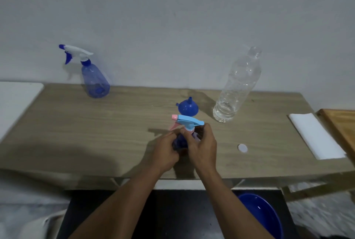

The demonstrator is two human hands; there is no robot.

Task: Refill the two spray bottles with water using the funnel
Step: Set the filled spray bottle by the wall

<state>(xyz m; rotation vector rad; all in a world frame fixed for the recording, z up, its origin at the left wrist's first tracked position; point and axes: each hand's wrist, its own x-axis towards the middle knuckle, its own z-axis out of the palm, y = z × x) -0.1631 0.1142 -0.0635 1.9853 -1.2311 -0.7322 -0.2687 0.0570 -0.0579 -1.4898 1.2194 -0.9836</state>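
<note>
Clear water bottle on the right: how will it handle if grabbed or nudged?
Probably light: the clear water bottle looks mostly empty, with water only near its base. Its thin ribbed wall would likely dent under a firm squeeze. It is tall, narrow and uncapped, with the white cap lying on the table, so a push high up may tip it and spill.

Matt wood-grain table (96,133); clear glossy plastic water bottle (238,85); blue plastic funnel (187,107)
</note>
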